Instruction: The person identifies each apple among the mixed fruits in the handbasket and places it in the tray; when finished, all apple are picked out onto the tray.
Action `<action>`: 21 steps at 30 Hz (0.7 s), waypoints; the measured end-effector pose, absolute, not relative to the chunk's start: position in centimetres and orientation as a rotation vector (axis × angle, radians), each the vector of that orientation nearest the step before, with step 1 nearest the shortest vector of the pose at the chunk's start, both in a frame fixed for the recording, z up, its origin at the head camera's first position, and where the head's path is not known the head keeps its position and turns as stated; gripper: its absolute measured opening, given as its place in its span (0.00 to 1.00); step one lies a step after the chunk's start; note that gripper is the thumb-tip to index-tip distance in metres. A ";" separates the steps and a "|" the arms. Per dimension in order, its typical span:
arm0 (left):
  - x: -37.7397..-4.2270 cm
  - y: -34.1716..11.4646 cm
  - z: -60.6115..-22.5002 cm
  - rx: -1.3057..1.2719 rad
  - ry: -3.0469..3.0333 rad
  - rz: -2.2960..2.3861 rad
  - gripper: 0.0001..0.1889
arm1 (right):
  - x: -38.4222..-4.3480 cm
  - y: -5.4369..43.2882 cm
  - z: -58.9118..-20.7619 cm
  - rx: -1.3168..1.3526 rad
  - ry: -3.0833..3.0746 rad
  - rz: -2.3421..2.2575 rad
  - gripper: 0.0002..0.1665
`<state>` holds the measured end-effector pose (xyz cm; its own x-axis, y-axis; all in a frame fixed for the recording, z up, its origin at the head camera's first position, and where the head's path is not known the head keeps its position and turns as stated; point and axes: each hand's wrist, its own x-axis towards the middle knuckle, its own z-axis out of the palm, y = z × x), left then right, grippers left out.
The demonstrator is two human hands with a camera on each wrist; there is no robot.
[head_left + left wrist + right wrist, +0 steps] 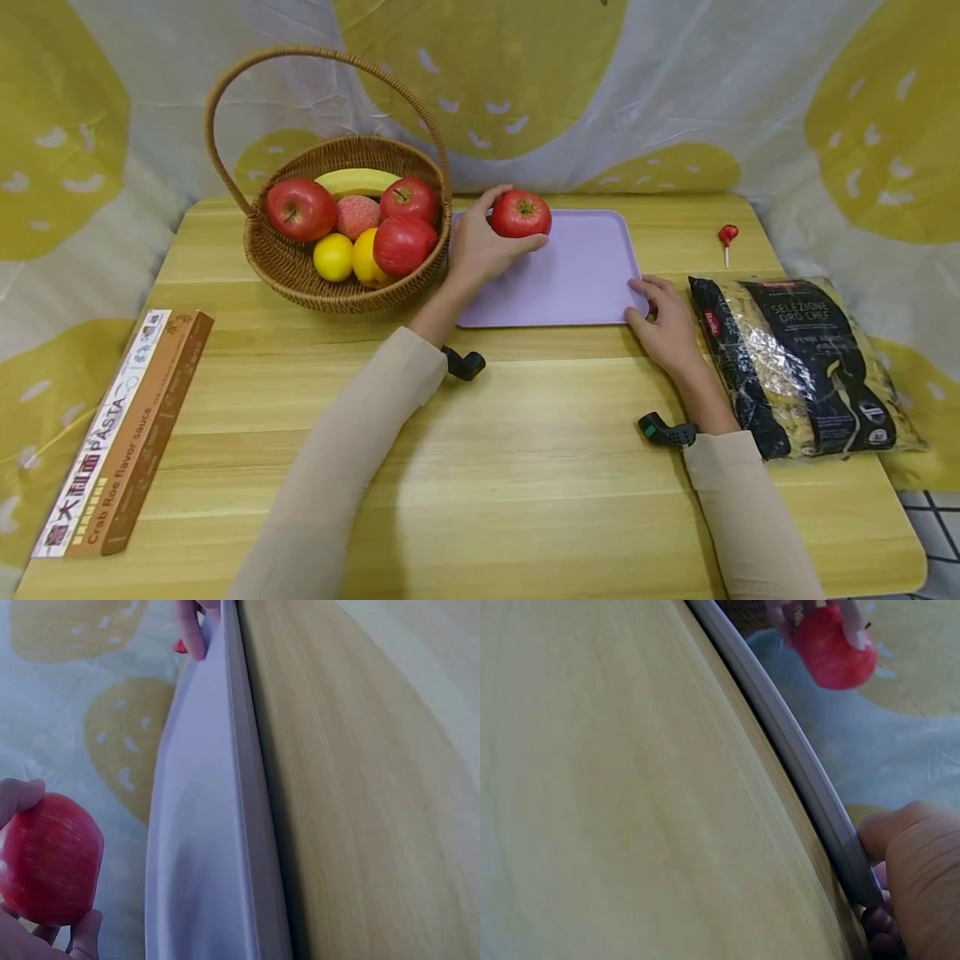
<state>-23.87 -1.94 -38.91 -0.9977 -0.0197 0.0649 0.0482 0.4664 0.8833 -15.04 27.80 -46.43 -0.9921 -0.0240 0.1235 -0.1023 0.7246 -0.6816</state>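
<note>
My left hand (483,242) grips a red apple (521,214) between thumb and fingers. It holds the apple over the left part of a light purple tray (577,275); the left wrist view shows this apple (56,859) raised beside the tray (202,765). At the tray's right edge, my right hand (667,329) pinches the rim, thumb (889,829) on the upper side and fingers below. Left of the tray stands a wicker basket (258,246) with a tall handle. Inside lie several red apples (302,210), a banana (356,181), a pinkish round fruit (357,217) and yellow fruits (333,257).
A long pasta box (123,433) lies at the left of the wooden table (480,475). On the right rests a bag of penne (810,367), close to my right forearm. A red lollipop (727,236) lies behind the bag. Patterned cloth (675,100) hangs behind the table.
</note>
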 end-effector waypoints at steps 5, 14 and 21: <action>-25.2 -1.0 -39.7 0.098 -2.647 -1.563 0.45 | -15.0 27.8 -46.4 0.094 -2.815 1.120 0.31; -26.6 -1.3 -41.8 0.232 -2.670 -1.500 0.46 | -15.1 27.6 -46.5 0.117 -2.799 1.125 0.30; -27.0 -1.7 -42.5 0.220 -2.674 -1.535 0.48 | -15.1 27.7 -46.5 0.116 -2.804 1.122 0.30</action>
<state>-26.98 -1.71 -42.50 -0.9887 -0.1477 -0.0272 -0.0980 0.4969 0.8622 -15.07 27.73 -46.48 -0.9900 -0.0268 0.1383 -0.1149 0.7224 -0.6819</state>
